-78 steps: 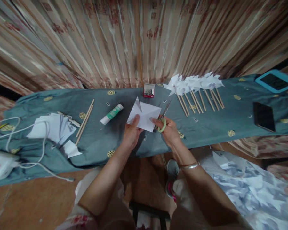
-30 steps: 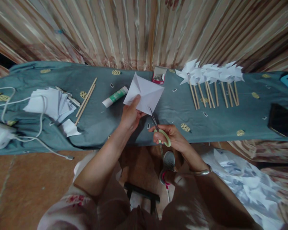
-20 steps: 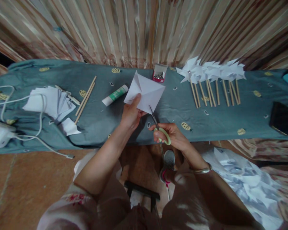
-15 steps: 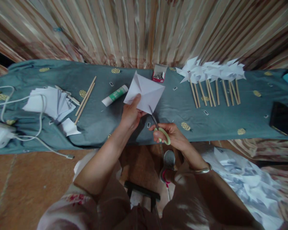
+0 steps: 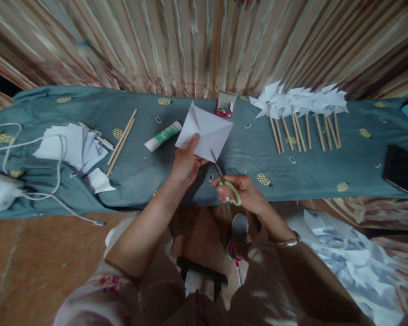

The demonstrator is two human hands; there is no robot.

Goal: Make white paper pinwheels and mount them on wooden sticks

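Observation:
My left hand [image 5: 187, 158] grips a creased square of white paper [image 5: 212, 131] by its lower left part, thumb on top. The far left corner of the sheet is slit and stands up a little. In my right hand [image 5: 240, 190] is a pair of scissors [image 5: 230, 192] with pale green handles, fingers closed round the loops. Its blades lie at the near corner of the paper, pointing toward the middle. Close to the sheet are a white and green glue stick [image 5: 163, 136] on the left and a small open red box [image 5: 225, 106] of metal pins behind.
White paper pinwheels [image 5: 299, 100] on wooden sticks lie in a row at the right. To the left are stacked paper sheets [image 5: 68, 145], two loose sticks [image 5: 122, 138] and a white cable [image 5: 59, 167]. A dark phone [image 5: 399, 167] lies far right; a bag of pinwheels [image 5: 347, 262] stands below the table.
Almost nothing differs. Both hands, the paper and the scissors keep their places, with only a very slight shift of the view.

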